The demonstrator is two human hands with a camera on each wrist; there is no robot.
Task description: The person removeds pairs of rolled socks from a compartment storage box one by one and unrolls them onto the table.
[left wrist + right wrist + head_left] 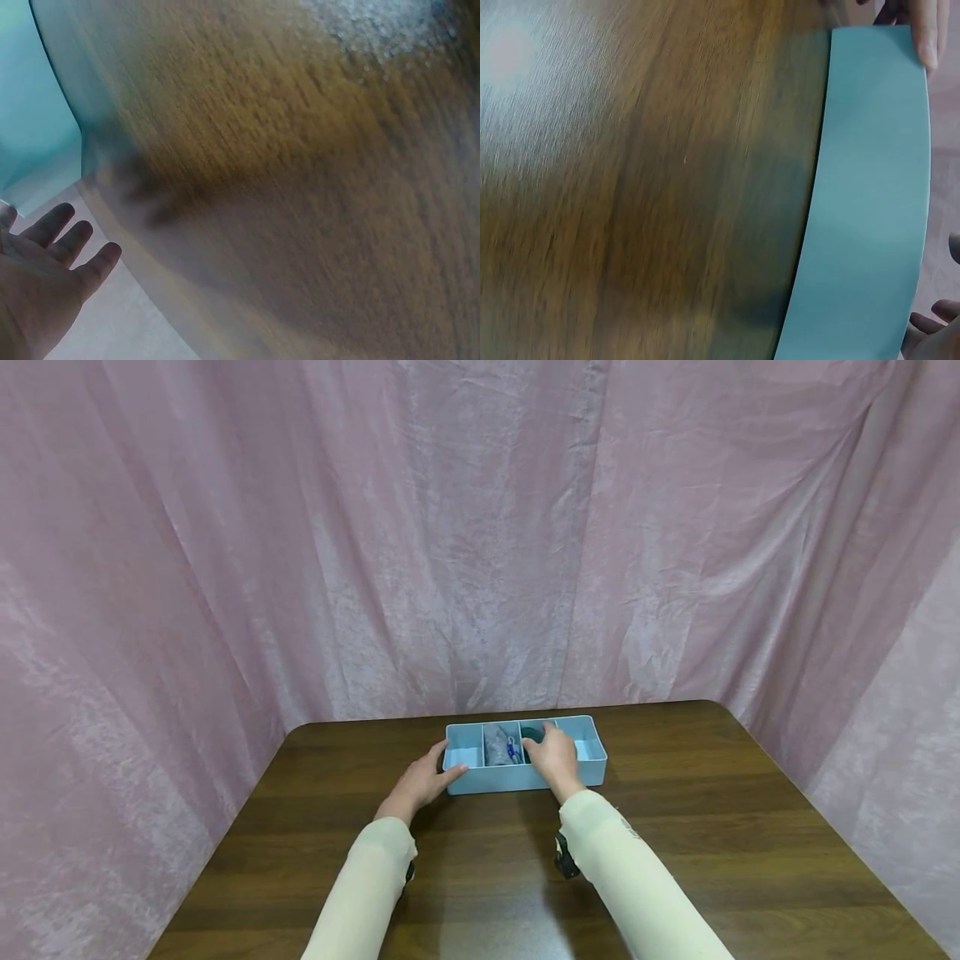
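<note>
The box [495, 782] looked like smooth plastic, the table [712, 827] was glossy, grained wood, and the curtain [487, 543] seemed rumpled, velvety cloth.

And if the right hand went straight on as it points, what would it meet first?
Probably the dark green item in the blue tray; depth is unclear, so the right hand may be touching it.

Dressed in pale cream sleeves [637, 881] ending in smooth cuffs [392, 838], with small black devices [566, 857] beside both and faint dark marking [627, 827] near the right.
</note>
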